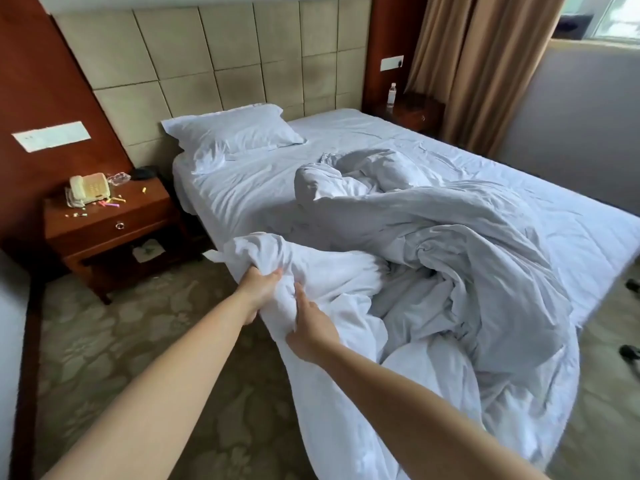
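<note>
A crumpled white duvet (450, 258) lies in a heap across the bed (249, 188) and spills over its near corner toward the floor. My left hand (258, 292) grips a bunched edge of the duvet at that near-left corner, fingers curled into the cloth. Just to the right and a little nearer, my right hand (311, 329) pinches the same edge, thumb on top. Both arms are stretched forward. A white pillow (232, 131) lies flat at the head of the bed, left side. The fitted sheet beneath is wrinkled.
A wooden nightstand (110, 226) at left carries a cream telephone (88, 188) and several small coloured bits. Another nightstand (412, 110) at the far side holds a water bottle (391, 94). Tan curtains (478, 64) hang at right. Dark slippers (630, 351) lie on the patterned carpet.
</note>
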Available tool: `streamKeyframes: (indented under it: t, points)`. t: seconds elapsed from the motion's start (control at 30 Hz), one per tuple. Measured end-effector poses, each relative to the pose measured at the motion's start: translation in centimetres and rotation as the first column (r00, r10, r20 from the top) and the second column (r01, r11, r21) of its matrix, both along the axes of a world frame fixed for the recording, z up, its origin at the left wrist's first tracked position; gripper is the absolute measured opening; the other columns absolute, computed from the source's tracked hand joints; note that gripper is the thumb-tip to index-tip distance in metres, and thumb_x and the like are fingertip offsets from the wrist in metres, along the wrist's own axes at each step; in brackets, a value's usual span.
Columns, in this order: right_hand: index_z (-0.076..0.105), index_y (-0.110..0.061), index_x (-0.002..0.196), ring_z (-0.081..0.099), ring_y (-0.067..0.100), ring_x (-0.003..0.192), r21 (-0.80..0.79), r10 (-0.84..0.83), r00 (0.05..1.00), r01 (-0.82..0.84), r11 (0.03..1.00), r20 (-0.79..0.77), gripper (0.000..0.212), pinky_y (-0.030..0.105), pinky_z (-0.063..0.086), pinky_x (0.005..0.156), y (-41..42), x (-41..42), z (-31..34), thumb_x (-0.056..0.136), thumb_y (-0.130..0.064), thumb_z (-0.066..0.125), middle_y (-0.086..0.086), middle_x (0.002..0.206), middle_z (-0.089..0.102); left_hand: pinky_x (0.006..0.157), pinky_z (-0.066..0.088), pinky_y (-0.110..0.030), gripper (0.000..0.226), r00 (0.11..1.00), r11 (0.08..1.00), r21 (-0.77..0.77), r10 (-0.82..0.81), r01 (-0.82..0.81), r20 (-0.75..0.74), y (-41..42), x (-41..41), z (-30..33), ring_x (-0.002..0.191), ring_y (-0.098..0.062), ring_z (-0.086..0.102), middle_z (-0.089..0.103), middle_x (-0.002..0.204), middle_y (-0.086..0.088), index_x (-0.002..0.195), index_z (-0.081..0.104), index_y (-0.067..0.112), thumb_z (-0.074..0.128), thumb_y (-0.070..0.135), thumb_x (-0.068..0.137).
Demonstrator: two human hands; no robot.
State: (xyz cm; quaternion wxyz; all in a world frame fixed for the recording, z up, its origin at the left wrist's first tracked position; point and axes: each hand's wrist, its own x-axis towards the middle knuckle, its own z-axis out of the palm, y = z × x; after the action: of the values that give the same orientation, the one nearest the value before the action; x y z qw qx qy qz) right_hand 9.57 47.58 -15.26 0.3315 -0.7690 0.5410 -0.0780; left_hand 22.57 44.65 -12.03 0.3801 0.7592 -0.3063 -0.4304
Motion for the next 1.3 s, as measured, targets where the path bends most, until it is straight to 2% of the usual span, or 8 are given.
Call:
streamKeyframes:
  t: [0.13,0.33,0.5,0.63,0.77,1.03,1.13,1.3]
  points:
    - [0.031,-0.019,0.141,0.057,0.034,0.112,-0.058,-0.036,0.993,0.03,0.998,-0.11,0.059,0.036,0.046,0.088,1.3,-0.1,-0.6,0.087,-0.008,0.049,0.015,0.124,0.059,0.092,0.048,-0.04,0.056,0.999,0.995,0.101,0.012,-0.009,-0.033,2.1,0.8,-0.8,0.116,-0.029,0.052,0.051,0.134,-0.012,0.139,0.038,0.009,0.059,0.027,0.09]
    - [0.051,-0.016,0.123,0.06,0.031,0.107,-0.117,-0.191,0.957,0.169,0.979,-0.219,0.037,0.033,0.046,0.085,5.2,-1.7,1.2,0.087,-0.012,0.049,0.011,0.116,0.063,0.094,0.045,-0.036,0.045,0.991,0.984,0.131,-0.11,0.119,-0.076,6.7,-1.6,0.6,0.098,-0.024,0.048,0.051,0.116,-0.012,0.135,0.042,0.005,0.049,0.024,0.095]
    - [0.053,-0.014,0.122,0.059,0.029,0.105,-0.037,-0.151,0.913,0.148,0.988,-0.379,0.034,0.034,0.047,0.086,12.5,-3.0,-0.1,0.089,-0.011,0.049,0.009,0.115,0.062,0.092,0.053,-0.04,0.033,0.924,0.906,0.205,-0.337,0.37,-0.181,13.3,-1.4,-1.2,0.1,-0.024,0.057,0.062,0.101,-0.004,0.123,0.053,0.013,0.047,0.015,0.091]
    - [0.053,-0.011,0.106,0.058,0.031,0.1,-0.056,-0.19,0.919,0.182,0.982,-0.346,0.024,0.034,0.045,0.078,16.6,-2.3,-0.8,0.085,-0.003,0.048,0.011,0.107,0.061,0.089,0.054,-0.038,0.04,0.922,0.897,0.233,-0.339,0.377,-0.185,15.9,-0.1,-1.5,0.112,-0.027,0.055,0.056,0.126,-0.008,0.133,0.046,0.015,0.049,0.017,0.093]
    - [0.053,-0.012,0.103,0.058,0.03,0.097,-0.09,-0.234,0.919,0.216,0.972,-0.319,0.02,0.035,0.046,0.077,19.1,-2.1,-1.0,0.085,-0.005,0.048,0.009,0.103,0.062,0.076,0.056,-0.035,0.04,0.912,0.894,0.208,-0.357,0.396,-0.202,18.0,0.2,-1.4,0.1,-0.024,0.059,0.061,0.114,-0.007,0.13,0.052,0.013,0.053,0.014,0.09]
    - [0.052,-0.011,0.108,0.057,0.03,0.1,-0.124,-0.146,0.936,0.111,0.986,-0.321,0.024,0.036,0.043,0.074,22.8,-4.5,-1.0,0.087,-0.005,0.042,0.01,0.104,0.062,0.098,0.049,-0.038,0.06,0.945,0.927,0.215,-0.271,0.307,-0.183,22.0,-4.1,-1.1,0.112,-0.026,0.058,0.06,0.123,-0.004,0.13,0.05,0.008,0.066,0.039,0.08]
    - [0.043,-0.012,0.13,0.053,0.03,0.114,-0.051,-0.097,0.958,0.087,0.995,-0.27,0.041,0.04,0.043,0.087,24.2,-6.9,-0.9,0.089,-0.017,0.05,0.008,0.12,0.058,0.094,0.052,-0.039,0.055,0.937,0.951,0.178,-0.194,0.252,-0.292,23.2,-7.5,-1.0,0.103,-0.028,0.063,0.066,0.114,-0.009,0.124,0.056,0.007,0.069,0.032,0.077]
    - [0.003,-0.02,0.153,0.013,0.024,0.146,0.065,-0.093,0.971,0.11,0.992,-0.22,0.12,0.044,0.021,0.117,27.7,-12.2,-3.1,0.065,-0.058,0.075,0.003,0.158,0.014,0.088,0.054,-0.039,0.044,0.923,0.973,0.162,-0.093,0.164,-0.374,26.0,-14.5,0.2,0.095,-0.031,0.066,0.068,0.106,-0.015,0.118,0.056,0.001,0.062,0.02,0.078]
